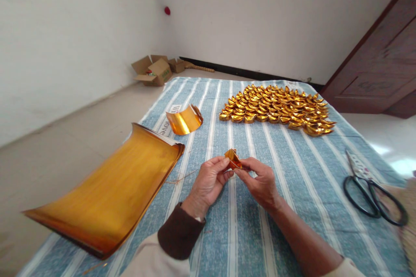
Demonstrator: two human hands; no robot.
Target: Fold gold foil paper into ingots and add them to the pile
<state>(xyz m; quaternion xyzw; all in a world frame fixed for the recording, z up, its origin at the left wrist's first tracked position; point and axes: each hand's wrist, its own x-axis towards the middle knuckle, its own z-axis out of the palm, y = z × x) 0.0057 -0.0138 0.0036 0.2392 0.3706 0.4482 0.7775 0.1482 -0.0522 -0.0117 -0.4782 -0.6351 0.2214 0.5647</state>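
Head view: I see my left hand and right hand meeting above the middle of the striped cloth, both pinching one small folded gold paper piece between thumbs and fingertips. The piece sits at the fingertips, just above and between the hands, its long axis running roughly left-right, each hand equally close. A big stack of gold sheets curls over the cloth's left edge; a smaller curled sheet lies beyond it. Finished gold ingots crowd the far side, and scissors rest by the right edge.
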